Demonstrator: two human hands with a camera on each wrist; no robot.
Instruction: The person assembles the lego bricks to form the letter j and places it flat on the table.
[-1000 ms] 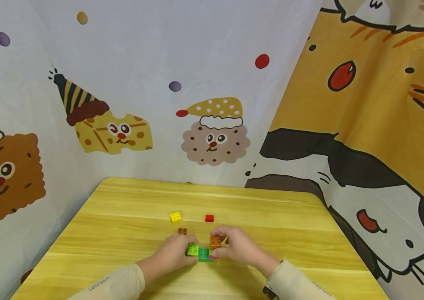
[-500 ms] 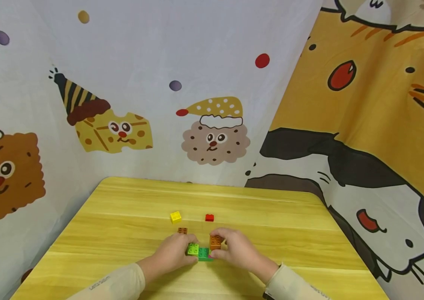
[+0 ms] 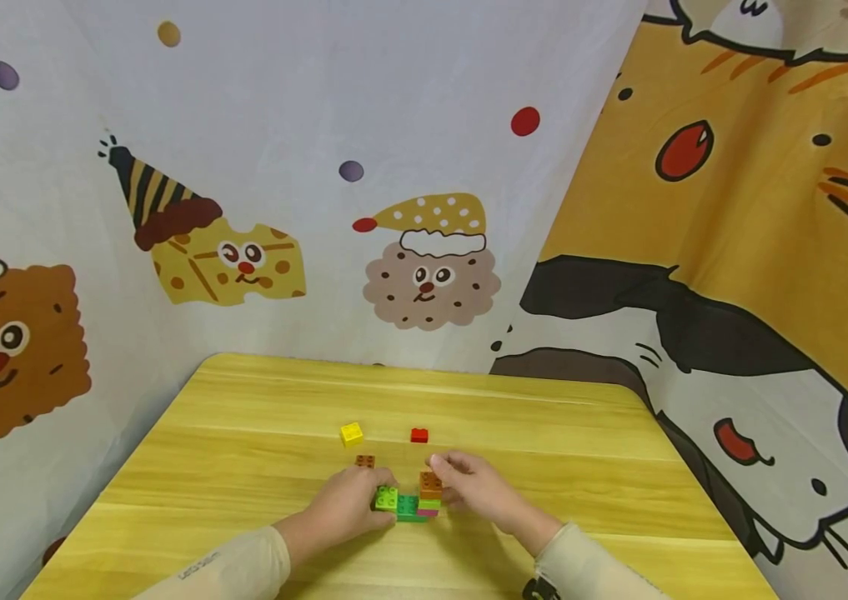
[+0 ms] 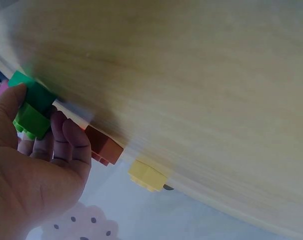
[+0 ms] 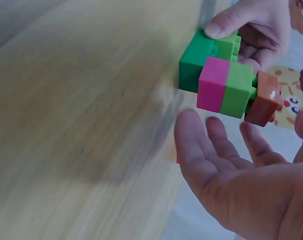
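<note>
My left hand (image 3: 344, 504) grips the near-left end of a small toy-block build, its thumb on the dark green block (image 5: 192, 62) and fingers round a lime block (image 3: 387, 498). On the build's right end a pink block (image 5: 213, 84), a second lime block (image 5: 236, 90) and an orange-brown block (image 5: 264, 97) are stacked. In the right wrist view the orange-brown block sits tilted, with a gap showing against the lime one. Beside this stack, my right hand (image 3: 479, 490) has its fingers spread apart from the blocks and holds nothing.
A second brown block (image 3: 365, 461) lies just beyond my left hand. Farther back on the wooden table (image 3: 258, 417) are a yellow block (image 3: 351, 434) and a red block (image 3: 419, 435). A printed cloth (image 3: 303, 100) hangs behind the table.
My right hand has let go of the orange-brown block and moved slightly to the right, leaving the block on the stack. My left hand keeps its grip in place.
</note>
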